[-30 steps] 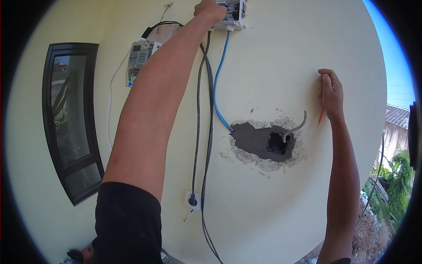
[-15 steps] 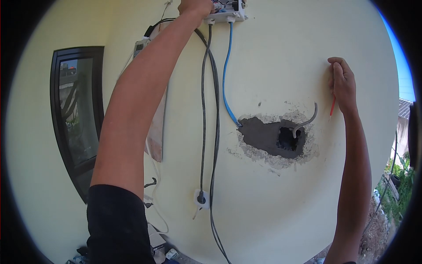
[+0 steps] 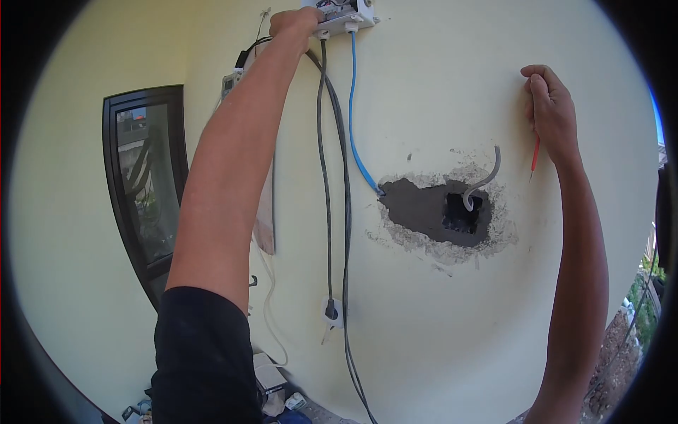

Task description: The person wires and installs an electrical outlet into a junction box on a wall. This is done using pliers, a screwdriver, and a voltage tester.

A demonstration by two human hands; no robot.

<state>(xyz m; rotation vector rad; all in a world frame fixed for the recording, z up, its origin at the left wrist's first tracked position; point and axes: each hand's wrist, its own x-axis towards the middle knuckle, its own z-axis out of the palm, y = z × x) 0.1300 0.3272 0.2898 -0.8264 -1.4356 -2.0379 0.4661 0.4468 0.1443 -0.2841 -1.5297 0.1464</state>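
Observation:
At the top, my left hand (image 3: 293,27) is closed at the left edge of a white electrical box (image 3: 337,27); its fingertips are hidden, and what they grip cannot be made out. Wires and parts show inside the open box, which is cut off by the frame's upper edge. A black cable (image 3: 323,134) and a blue conduit (image 3: 352,106) come out of its underside. On the right, my right hand (image 3: 549,106) is closed around a screwdriver (image 3: 535,153) with a red shaft, its thin metal tip pointing down, apart from the box.
Below the box, a mortar patch (image 3: 417,212) surrounds a dark square wall recess (image 3: 462,212) with a grey conduit (image 3: 487,177) sticking out. A plug sits in a white socket (image 3: 332,313). Black cables hang past it. A dark-framed window (image 3: 146,184) is at left.
The view has shifted, so the box and window sit differently in the frame. My left hand stays at the box, and my right hand still holds the screwdriver, slightly higher in view.

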